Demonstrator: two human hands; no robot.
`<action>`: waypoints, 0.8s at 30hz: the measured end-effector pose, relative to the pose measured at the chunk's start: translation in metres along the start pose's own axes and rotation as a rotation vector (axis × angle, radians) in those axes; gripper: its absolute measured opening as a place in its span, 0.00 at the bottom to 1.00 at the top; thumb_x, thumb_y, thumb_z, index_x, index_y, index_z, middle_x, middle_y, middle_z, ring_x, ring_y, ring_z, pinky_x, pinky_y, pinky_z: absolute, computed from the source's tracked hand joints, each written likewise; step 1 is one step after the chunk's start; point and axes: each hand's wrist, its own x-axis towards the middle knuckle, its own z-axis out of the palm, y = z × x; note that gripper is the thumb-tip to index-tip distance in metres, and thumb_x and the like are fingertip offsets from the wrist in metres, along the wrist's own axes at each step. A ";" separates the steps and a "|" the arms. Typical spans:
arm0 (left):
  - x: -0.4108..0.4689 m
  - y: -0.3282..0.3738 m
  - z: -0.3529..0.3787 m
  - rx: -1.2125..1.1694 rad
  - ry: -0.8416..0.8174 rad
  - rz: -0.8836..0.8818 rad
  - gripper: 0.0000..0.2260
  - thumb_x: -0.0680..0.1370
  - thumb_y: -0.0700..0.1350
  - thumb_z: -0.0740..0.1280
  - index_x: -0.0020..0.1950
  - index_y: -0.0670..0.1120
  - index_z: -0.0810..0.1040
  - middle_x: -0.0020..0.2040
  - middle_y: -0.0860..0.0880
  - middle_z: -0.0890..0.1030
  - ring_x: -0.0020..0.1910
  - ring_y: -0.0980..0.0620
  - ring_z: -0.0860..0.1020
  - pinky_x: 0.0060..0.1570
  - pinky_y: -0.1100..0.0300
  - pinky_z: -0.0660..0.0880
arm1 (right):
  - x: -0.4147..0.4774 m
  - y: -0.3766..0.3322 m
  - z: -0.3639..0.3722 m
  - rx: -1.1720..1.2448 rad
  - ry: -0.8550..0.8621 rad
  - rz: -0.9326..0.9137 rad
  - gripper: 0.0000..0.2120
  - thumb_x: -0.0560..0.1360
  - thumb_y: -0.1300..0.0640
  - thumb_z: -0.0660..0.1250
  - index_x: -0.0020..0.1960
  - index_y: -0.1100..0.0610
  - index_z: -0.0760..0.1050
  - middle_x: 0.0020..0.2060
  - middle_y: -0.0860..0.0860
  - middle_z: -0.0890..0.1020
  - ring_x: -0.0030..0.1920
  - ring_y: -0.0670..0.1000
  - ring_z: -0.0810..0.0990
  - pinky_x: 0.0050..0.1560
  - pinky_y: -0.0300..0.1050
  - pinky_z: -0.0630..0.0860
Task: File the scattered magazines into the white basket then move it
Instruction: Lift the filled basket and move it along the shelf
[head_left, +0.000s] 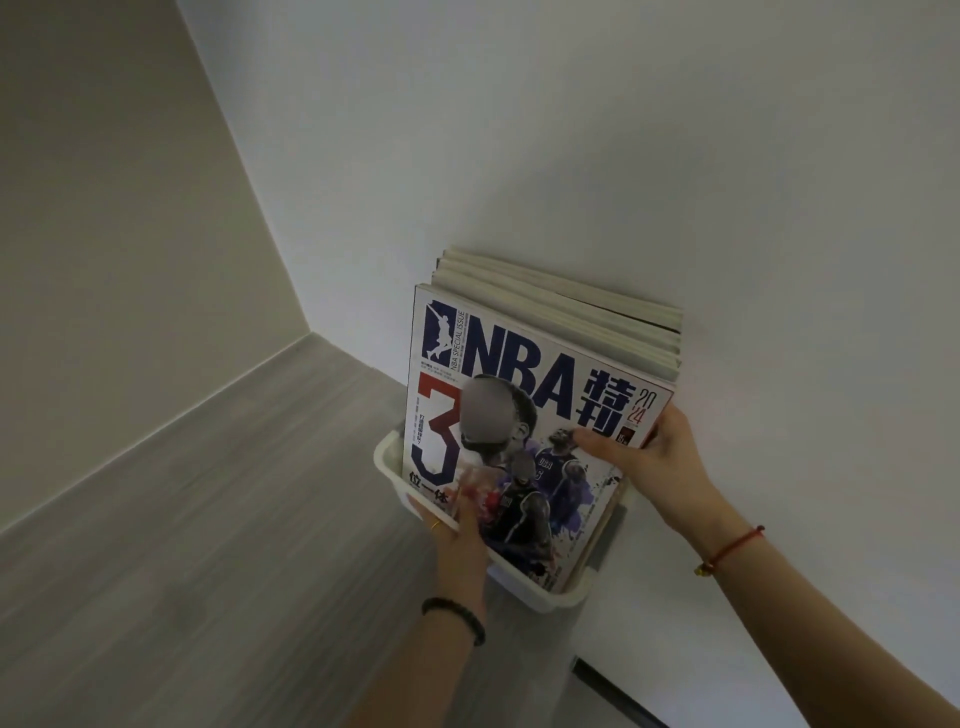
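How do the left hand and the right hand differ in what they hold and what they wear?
The left hand grips the near rim of the white basket; the right hand pinches the right edge of the front magazine, thumb on its cover. The left wrist wears a dark bead bracelet and a finger has a gold ring; the right wrist wears a red string. Both are bare and steady the same load.

I see open wood floor (182, 519) left of the white basket (387, 462); the white wall (727, 260) blocks right and behind, touching the upright magazines (519, 415) filling the basket.
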 end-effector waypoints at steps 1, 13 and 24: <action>0.001 -0.001 0.003 0.022 0.005 0.022 0.23 0.78 0.49 0.57 0.72 0.49 0.57 0.67 0.43 0.71 0.64 0.43 0.71 0.64 0.42 0.69 | 0.000 0.000 0.000 -0.011 0.002 -0.004 0.26 0.61 0.60 0.75 0.57 0.57 0.72 0.47 0.47 0.82 0.45 0.41 0.83 0.38 0.31 0.78; 0.000 -0.008 0.021 -0.316 0.044 -0.104 0.23 0.77 0.54 0.57 0.72 0.53 0.58 0.66 0.44 0.72 0.63 0.43 0.72 0.63 0.40 0.69 | -0.014 0.033 0.019 -0.020 0.111 0.041 0.29 0.64 0.61 0.75 0.61 0.56 0.67 0.50 0.45 0.79 0.47 0.40 0.79 0.36 0.28 0.77; -0.002 -0.009 0.021 -0.396 -0.038 -0.157 0.26 0.76 0.54 0.59 0.73 0.55 0.55 0.67 0.44 0.72 0.62 0.43 0.73 0.60 0.41 0.71 | -0.015 0.032 0.019 -0.073 0.210 0.017 0.25 0.61 0.57 0.76 0.54 0.49 0.70 0.45 0.39 0.79 0.46 0.39 0.79 0.34 0.31 0.77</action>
